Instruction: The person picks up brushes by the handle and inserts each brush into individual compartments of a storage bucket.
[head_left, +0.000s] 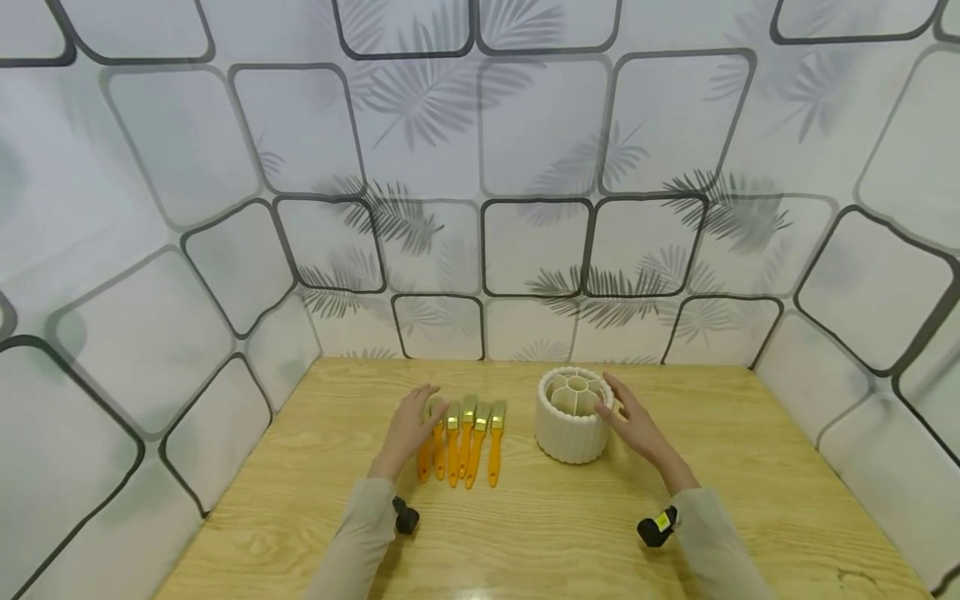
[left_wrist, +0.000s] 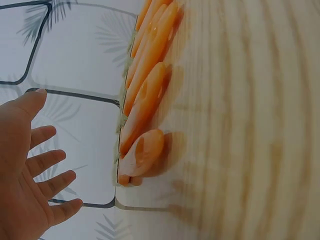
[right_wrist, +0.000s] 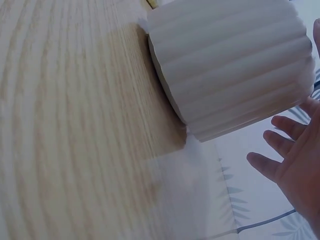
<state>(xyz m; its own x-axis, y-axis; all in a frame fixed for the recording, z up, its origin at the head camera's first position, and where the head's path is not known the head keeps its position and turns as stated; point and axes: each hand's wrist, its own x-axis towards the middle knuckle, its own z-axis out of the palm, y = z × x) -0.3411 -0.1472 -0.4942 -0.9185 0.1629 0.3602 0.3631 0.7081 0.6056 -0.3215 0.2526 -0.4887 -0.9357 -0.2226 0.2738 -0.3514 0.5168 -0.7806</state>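
Note:
Several paintbrushes (head_left: 478, 433) with orange handles and pale bristles lie in a row on the wooden table, bristles toward the back wall. My left hand (head_left: 412, 427) hovers over the leftmost brushes, fingers spread and holding nothing; in the left wrist view the orange handles (left_wrist: 145, 95) lie beside it. Right of the brushes stands a white ribbed round holder (head_left: 573, 433), upright, with an inner divider of a central ring and surrounding compartments. My right hand (head_left: 634, 421) is at its right side, fingers extended near the rim. The holder's ribbed wall (right_wrist: 230, 65) fills the top of the right wrist view.
The light wooden table (head_left: 517, 542) reaches back to a patterned wall covering (head_left: 536, 250) with squares and leaf prints, which also closes off both sides. A black wrist camera (head_left: 406, 517) sits on the left wrist, another black camera (head_left: 657, 528) on the right.

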